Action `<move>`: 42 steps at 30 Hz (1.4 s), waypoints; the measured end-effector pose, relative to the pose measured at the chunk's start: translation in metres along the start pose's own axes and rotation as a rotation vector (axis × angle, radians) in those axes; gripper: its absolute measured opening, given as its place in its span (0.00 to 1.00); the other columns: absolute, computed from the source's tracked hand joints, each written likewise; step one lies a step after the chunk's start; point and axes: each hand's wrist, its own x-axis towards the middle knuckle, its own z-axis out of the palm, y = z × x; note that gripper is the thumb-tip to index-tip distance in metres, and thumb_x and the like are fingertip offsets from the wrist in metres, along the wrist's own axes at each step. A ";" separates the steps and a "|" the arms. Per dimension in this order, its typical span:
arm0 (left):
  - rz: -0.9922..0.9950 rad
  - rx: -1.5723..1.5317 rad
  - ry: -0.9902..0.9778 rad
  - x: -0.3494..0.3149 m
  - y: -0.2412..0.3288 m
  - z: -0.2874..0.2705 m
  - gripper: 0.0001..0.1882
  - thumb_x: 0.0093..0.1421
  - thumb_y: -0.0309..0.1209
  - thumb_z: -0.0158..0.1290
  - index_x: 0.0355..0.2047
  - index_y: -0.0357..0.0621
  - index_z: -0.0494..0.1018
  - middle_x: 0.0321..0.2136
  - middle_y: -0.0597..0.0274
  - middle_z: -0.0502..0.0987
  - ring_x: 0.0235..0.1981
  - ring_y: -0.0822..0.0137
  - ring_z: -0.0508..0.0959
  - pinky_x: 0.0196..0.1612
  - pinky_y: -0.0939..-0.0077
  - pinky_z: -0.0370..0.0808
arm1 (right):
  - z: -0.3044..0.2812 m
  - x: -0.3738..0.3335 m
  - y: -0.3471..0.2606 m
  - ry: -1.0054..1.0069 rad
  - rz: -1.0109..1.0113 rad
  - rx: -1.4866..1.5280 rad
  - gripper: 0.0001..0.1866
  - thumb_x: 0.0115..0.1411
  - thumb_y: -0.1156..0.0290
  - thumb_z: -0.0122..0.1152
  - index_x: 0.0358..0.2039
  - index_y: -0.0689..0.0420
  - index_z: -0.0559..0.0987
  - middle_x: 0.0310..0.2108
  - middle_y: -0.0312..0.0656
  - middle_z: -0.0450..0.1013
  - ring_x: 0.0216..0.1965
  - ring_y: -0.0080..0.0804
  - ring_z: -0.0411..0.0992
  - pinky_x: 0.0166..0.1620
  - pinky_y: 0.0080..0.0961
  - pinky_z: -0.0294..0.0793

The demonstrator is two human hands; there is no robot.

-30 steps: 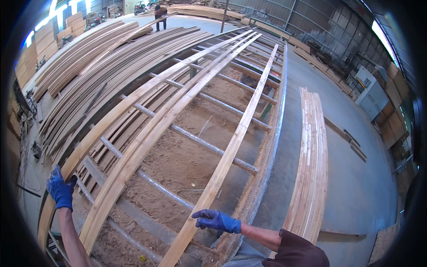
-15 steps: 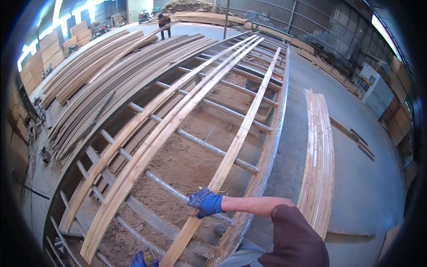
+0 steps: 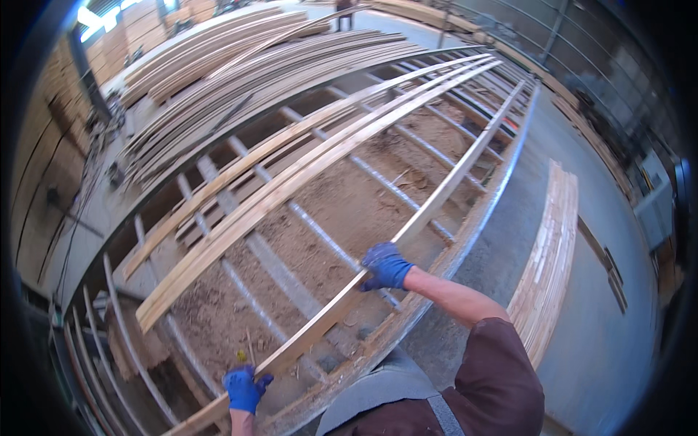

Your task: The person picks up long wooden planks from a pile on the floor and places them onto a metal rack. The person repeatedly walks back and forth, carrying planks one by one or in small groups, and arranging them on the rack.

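Note:
A long pale wooden board [image 3: 314, 330] runs under both of my blue-gloved hands. It seems tipped partly on its edge, showing a narrow bright side. My right hand [image 3: 385, 267] wraps over the board about a third of the way along it. Lower left, my left hand [image 3: 244, 389] grips the same board, with its near end passing out of the picture below. Beneath the board, metal crossbars [image 3: 323, 240] span a long frame. Left of it, two or three more pale boards [image 3: 240, 221] lie lengthwise on the bars.
Long stacked timber [image 3: 291, 80] lies beyond the frame's left side. A bundle of narrow boards [image 3: 547, 254] rests on the floor to the right. Sawdust [image 3: 349, 218] covers the ground under the bars. Another person [image 3: 344, 14] stands far off at the top. A pale cabinet [image 3: 654, 207] stands at right.
The board has turned from flat toward its edge. My left hand, barely in view before, now holds its nearer part. The view has swung, shifting the scene.

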 end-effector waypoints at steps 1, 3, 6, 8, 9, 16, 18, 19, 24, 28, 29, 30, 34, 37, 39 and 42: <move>0.010 -0.016 0.004 0.000 0.005 -0.003 0.19 0.44 0.48 0.64 0.26 0.47 0.77 0.18 0.54 0.74 0.21 0.50 0.75 0.25 0.58 0.69 | 0.000 -0.005 -0.002 0.048 -0.028 -0.025 0.30 0.36 0.33 0.64 0.20 0.51 0.81 0.24 0.45 0.75 0.28 0.45 0.74 0.31 0.42 0.69; -0.019 -0.046 0.013 0.001 0.013 -0.008 0.18 0.44 0.46 0.64 0.26 0.46 0.76 0.19 0.53 0.74 0.22 0.50 0.75 0.26 0.58 0.69 | -0.006 -0.010 -0.007 0.077 -0.040 -0.054 0.29 0.35 0.34 0.65 0.21 0.50 0.82 0.23 0.45 0.75 0.27 0.43 0.74 0.31 0.41 0.69; -0.107 -0.125 0.059 -0.008 0.019 -0.002 0.18 0.45 0.44 0.64 0.26 0.44 0.75 0.21 0.52 0.75 0.23 0.49 0.76 0.27 0.57 0.71 | 0.002 -0.014 -0.009 0.066 -0.027 -0.063 0.28 0.36 0.34 0.65 0.18 0.49 0.81 0.22 0.42 0.74 0.28 0.41 0.73 0.34 0.40 0.69; -0.189 -0.129 0.035 -0.014 0.020 -0.005 0.17 0.46 0.43 0.63 0.27 0.44 0.76 0.23 0.52 0.77 0.24 0.50 0.77 0.28 0.57 0.72 | 0.000 -0.012 -0.013 0.138 -0.053 -0.056 0.27 0.36 0.34 0.65 0.18 0.48 0.80 0.20 0.42 0.73 0.27 0.41 0.73 0.34 0.40 0.68; -0.161 -0.160 0.084 -0.014 0.021 -0.004 0.16 0.47 0.42 0.63 0.28 0.44 0.76 0.24 0.51 0.77 0.25 0.50 0.77 0.29 0.58 0.73 | -0.001 -0.014 -0.016 0.166 -0.060 -0.056 0.27 0.36 0.34 0.66 0.18 0.48 0.80 0.20 0.41 0.72 0.27 0.41 0.73 0.34 0.40 0.68; -0.124 -0.167 0.123 -0.001 0.047 -0.016 0.15 0.45 0.37 0.64 0.33 0.45 0.77 0.25 0.52 0.78 0.27 0.50 0.77 0.31 0.59 0.72 | 0.009 -0.033 -0.008 0.173 0.018 0.000 0.25 0.35 0.37 0.68 0.17 0.48 0.78 0.20 0.41 0.71 0.25 0.41 0.71 0.32 0.41 0.66; -0.123 -0.129 0.172 -0.013 0.048 -0.003 0.15 0.45 0.37 0.64 0.33 0.46 0.77 0.25 0.54 0.77 0.26 0.51 0.76 0.31 0.58 0.71 | 0.012 -0.031 -0.009 0.182 0.046 -0.027 0.25 0.36 0.39 0.68 0.17 0.49 0.78 0.21 0.41 0.72 0.25 0.42 0.71 0.33 0.41 0.65; -0.132 -0.093 0.184 -0.018 0.046 0.009 0.16 0.44 0.37 0.65 0.33 0.46 0.76 0.25 0.55 0.76 0.27 0.52 0.76 0.32 0.57 0.71 | 0.013 -0.030 -0.009 0.187 0.059 -0.044 0.24 0.36 0.41 0.68 0.18 0.50 0.78 0.21 0.41 0.72 0.26 0.42 0.71 0.33 0.41 0.65; -0.202 0.122 -0.026 -0.018 0.062 -0.009 0.20 0.55 0.48 0.53 0.45 0.55 0.75 0.28 0.57 0.77 0.31 0.54 0.76 0.33 0.59 0.71 | 0.010 -0.039 -0.009 0.195 0.065 -0.005 0.27 0.36 0.39 0.67 0.22 0.52 0.79 0.25 0.43 0.73 0.34 0.42 0.71 0.41 0.39 0.64; -0.245 0.209 -0.176 -0.017 0.052 -0.004 0.22 0.56 0.51 0.51 0.45 0.55 0.73 0.29 0.58 0.76 0.32 0.56 0.76 0.34 0.59 0.71 | 0.007 -0.042 -0.008 0.197 0.059 0.041 0.26 0.38 0.41 0.66 0.23 0.53 0.79 0.27 0.44 0.73 0.35 0.42 0.70 0.44 0.40 0.64; -0.237 0.206 -0.146 -0.017 0.051 -0.004 0.21 0.56 0.52 0.51 0.43 0.54 0.73 0.28 0.58 0.76 0.32 0.56 0.76 0.33 0.60 0.71 | 0.006 -0.041 -0.008 0.190 0.049 0.042 0.26 0.38 0.41 0.66 0.23 0.53 0.79 0.27 0.45 0.72 0.35 0.43 0.70 0.44 0.41 0.64; -0.230 0.202 -0.117 -0.016 0.050 -0.004 0.20 0.56 0.53 0.50 0.41 0.54 0.72 0.28 0.58 0.76 0.32 0.56 0.76 0.33 0.60 0.72 | 0.005 -0.042 -0.008 0.182 0.055 0.076 0.25 0.39 0.42 0.66 0.24 0.53 0.79 0.28 0.45 0.72 0.36 0.44 0.70 0.45 0.42 0.64; -0.255 0.161 -0.134 -0.019 0.040 0.000 0.20 0.57 0.54 0.51 0.35 0.51 0.70 0.26 0.54 0.75 0.29 0.51 0.76 0.30 0.56 0.72 | 0.008 -0.039 -0.009 0.188 0.062 0.079 0.25 0.39 0.43 0.67 0.26 0.52 0.79 0.29 0.46 0.72 0.37 0.44 0.70 0.46 0.43 0.64; -0.253 0.123 -0.102 -0.020 0.040 0.001 0.21 0.57 0.53 0.52 0.33 0.48 0.70 0.25 0.51 0.75 0.28 0.48 0.76 0.30 0.53 0.72 | 0.010 -0.038 -0.009 0.208 0.055 0.078 0.25 0.39 0.43 0.67 0.26 0.52 0.79 0.29 0.45 0.72 0.37 0.44 0.70 0.46 0.43 0.64; -0.256 0.117 -0.079 -0.019 0.045 -0.004 0.21 0.57 0.53 0.52 0.31 0.48 0.71 0.25 0.51 0.75 0.28 0.48 0.76 0.30 0.53 0.72 | 0.011 -0.039 -0.010 0.228 0.047 0.076 0.25 0.39 0.42 0.67 0.26 0.52 0.79 0.29 0.45 0.72 0.37 0.44 0.70 0.46 0.43 0.64; -0.275 0.095 -0.087 -0.018 0.051 -0.011 0.21 0.56 0.54 0.52 0.29 0.48 0.71 0.25 0.52 0.76 0.29 0.47 0.76 0.31 0.52 0.72 | 0.016 -0.040 -0.007 0.209 0.056 0.084 0.26 0.38 0.42 0.67 0.26 0.52 0.79 0.28 0.44 0.72 0.36 0.43 0.70 0.46 0.43 0.64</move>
